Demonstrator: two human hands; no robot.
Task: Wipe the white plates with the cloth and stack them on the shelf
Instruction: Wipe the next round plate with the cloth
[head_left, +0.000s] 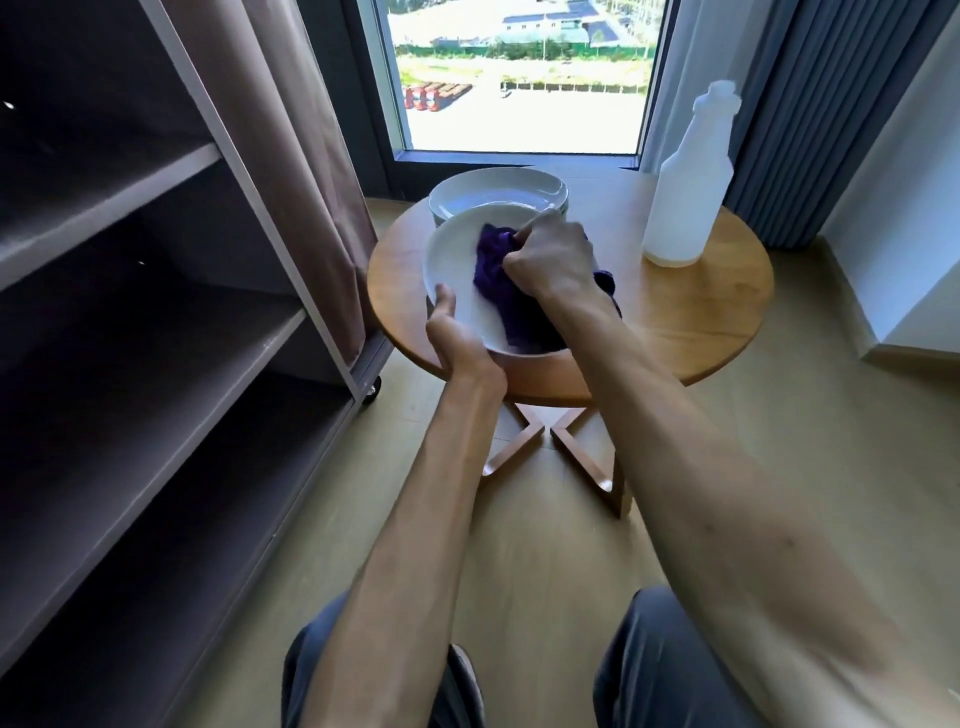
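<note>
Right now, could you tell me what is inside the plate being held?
A purple cloth, gripped by the right hand. The left hand holds the plate; its surface beneath the cloth is hidden.

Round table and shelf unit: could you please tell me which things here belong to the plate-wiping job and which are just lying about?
Part of the job:
- white plate, held at its rim by the left hand
- purple cloth, gripped by the right hand
- stack of white plates behind
- shelf unit

Just there:
- round table
- white spray bottle, untouched
- curtains
</note>
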